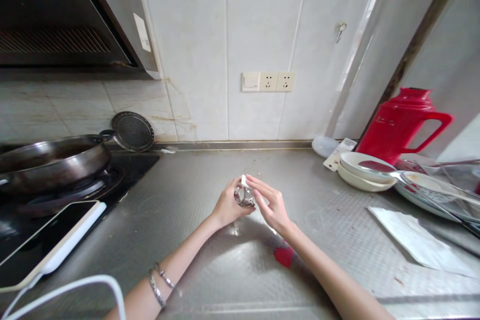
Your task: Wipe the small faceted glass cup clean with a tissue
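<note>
Both hands meet above the middle of a steel counter (210,240). My left hand (227,205) cups a small shiny clear packet (244,196) from the left. My right hand (272,205) pinches the packet's white top edge between thumb and fingertips from the right. The packet is held a little above the counter. A small red thing (284,256) lies on the counter under my right forearm, partly hidden by it.
A dark wok (52,160) sits on the stove at left, a round metal strainer (132,131) behind it. A white-edged tablet (45,240) with a cable lies near left. Right: stacked white bowls (362,170), a red thermos jug (403,122), plates, a white sheet (416,240).
</note>
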`<act>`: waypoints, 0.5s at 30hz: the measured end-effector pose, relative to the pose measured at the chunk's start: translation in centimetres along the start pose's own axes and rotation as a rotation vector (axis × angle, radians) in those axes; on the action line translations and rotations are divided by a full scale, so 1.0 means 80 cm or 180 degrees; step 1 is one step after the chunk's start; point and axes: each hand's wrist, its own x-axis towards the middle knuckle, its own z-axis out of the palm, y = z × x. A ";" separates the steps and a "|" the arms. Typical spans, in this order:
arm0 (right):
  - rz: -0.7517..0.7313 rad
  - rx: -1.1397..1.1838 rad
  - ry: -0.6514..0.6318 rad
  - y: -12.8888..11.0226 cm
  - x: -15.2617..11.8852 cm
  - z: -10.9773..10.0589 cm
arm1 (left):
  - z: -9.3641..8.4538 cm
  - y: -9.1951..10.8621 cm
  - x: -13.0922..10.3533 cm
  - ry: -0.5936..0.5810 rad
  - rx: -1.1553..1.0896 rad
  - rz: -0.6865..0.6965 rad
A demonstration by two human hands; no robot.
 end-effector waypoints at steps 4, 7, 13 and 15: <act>0.0094 0.0074 -0.0013 -0.003 -0.001 0.004 | -0.002 -0.002 0.006 0.0107 -0.0568 -0.0208; -0.0063 0.0032 -0.0195 -0.006 -0.002 0.006 | -0.004 -0.006 0.008 0.0048 -0.0912 -0.0153; -0.0016 0.0101 -0.0302 -0.001 0.000 0.003 | -0.007 -0.002 0.007 -0.0265 -0.1145 -0.0078; 0.0132 0.0114 -0.0218 0.001 0.001 0.002 | -0.008 0.000 0.006 -0.0326 -0.1207 -0.0023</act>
